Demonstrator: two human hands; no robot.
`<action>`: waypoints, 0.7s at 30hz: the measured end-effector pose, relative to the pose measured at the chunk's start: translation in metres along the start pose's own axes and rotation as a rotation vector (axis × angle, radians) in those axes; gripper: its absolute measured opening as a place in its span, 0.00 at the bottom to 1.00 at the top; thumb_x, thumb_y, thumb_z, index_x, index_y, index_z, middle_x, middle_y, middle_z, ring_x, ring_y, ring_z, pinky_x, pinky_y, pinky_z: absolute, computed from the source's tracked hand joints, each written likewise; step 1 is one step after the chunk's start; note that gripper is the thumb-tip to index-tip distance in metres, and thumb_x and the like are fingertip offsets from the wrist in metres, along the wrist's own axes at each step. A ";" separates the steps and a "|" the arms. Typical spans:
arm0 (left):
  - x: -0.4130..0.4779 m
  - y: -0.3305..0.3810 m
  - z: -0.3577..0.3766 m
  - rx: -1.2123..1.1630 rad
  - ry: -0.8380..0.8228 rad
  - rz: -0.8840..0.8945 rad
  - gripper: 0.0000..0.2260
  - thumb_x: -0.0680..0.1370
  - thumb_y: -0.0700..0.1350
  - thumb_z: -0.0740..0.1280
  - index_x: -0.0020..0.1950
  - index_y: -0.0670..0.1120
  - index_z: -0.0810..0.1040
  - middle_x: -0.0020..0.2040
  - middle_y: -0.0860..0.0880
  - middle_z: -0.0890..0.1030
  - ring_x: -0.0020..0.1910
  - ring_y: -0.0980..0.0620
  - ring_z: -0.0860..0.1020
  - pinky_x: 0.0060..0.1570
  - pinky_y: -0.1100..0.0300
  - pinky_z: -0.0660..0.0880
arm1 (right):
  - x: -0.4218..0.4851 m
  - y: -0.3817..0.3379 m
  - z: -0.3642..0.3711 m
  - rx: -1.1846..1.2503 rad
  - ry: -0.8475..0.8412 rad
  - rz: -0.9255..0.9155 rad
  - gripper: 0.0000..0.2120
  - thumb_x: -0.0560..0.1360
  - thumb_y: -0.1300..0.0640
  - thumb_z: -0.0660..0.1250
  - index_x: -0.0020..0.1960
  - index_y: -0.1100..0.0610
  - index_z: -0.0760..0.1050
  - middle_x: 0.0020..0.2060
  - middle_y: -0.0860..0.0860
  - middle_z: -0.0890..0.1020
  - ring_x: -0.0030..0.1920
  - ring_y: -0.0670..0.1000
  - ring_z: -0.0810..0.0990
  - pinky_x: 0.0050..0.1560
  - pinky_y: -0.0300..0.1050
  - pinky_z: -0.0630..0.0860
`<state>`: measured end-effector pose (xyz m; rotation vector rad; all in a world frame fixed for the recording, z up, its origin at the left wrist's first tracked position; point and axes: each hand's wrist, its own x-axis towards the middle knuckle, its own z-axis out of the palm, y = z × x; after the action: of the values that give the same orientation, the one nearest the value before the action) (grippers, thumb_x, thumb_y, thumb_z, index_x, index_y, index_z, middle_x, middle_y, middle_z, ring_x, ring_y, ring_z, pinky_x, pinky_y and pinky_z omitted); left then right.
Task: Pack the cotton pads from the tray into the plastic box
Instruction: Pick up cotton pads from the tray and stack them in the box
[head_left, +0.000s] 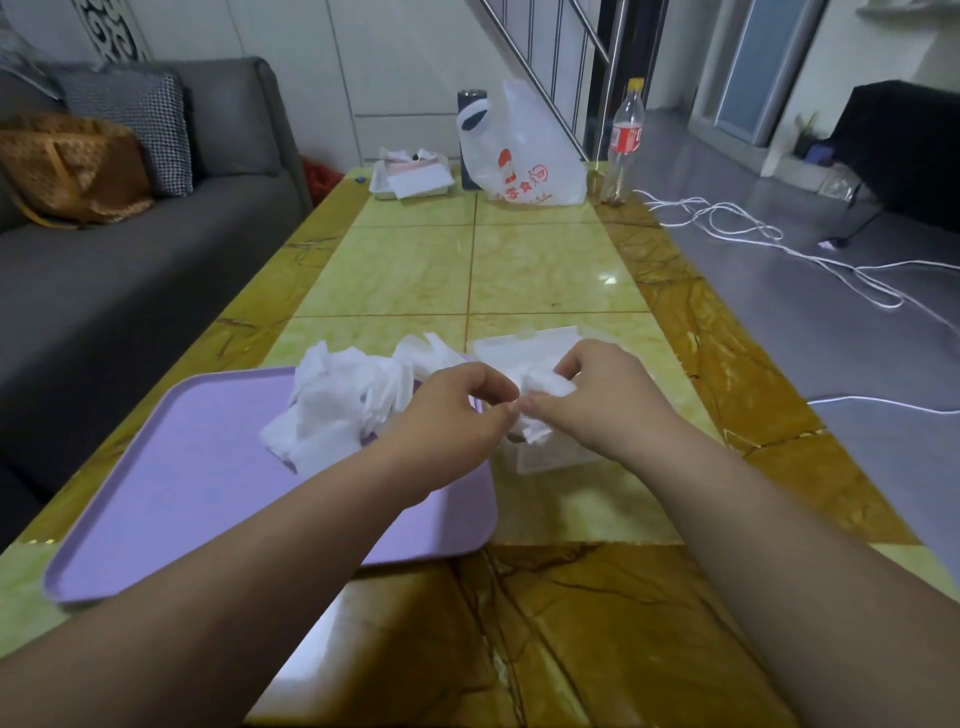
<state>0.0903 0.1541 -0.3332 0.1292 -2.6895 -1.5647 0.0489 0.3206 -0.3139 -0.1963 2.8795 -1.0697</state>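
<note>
A: Entry, hands?

B: I log the right hand (597, 395) curled round a bundle (545, 387) of pads, directly over the plastic box (550, 460). The left hand (452, 410) has its fingers curled and its thumb tip at the bundle (pinching or only touching, I cannot tell).

A: Remaining stock?

B: Cotton pads (337, 410) are heaped in the far right corner of the tray (156, 493). The tray lies at the near left edge of the table (545, 270), with the box just beside the tray's right rim.
</note>
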 end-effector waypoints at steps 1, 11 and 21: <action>0.001 0.000 0.001 0.004 -0.002 0.007 0.04 0.79 0.48 0.71 0.53 0.54 0.82 0.48 0.58 0.82 0.43 0.60 0.80 0.43 0.66 0.72 | 0.001 0.000 0.001 -0.027 0.005 0.003 0.20 0.72 0.44 0.77 0.53 0.55 0.74 0.48 0.47 0.77 0.48 0.50 0.76 0.36 0.40 0.66; 0.002 -0.003 0.006 0.023 0.001 0.028 0.08 0.77 0.47 0.75 0.55 0.51 0.82 0.38 0.58 0.78 0.26 0.68 0.74 0.25 0.75 0.66 | 0.004 -0.008 0.004 -0.278 -0.034 0.068 0.21 0.69 0.38 0.73 0.52 0.51 0.73 0.47 0.46 0.79 0.48 0.52 0.79 0.40 0.46 0.72; -0.005 -0.021 0.013 -0.012 0.180 0.080 0.06 0.77 0.47 0.74 0.53 0.53 0.83 0.50 0.54 0.82 0.40 0.62 0.82 0.36 0.70 0.74 | 0.007 -0.009 0.009 -0.133 -0.083 0.040 0.21 0.68 0.43 0.77 0.33 0.60 0.75 0.27 0.51 0.78 0.32 0.53 0.78 0.35 0.48 0.75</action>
<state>0.0952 0.1554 -0.3580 0.1521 -2.5159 -1.4708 0.0440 0.3069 -0.3148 -0.1848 2.8685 -0.8435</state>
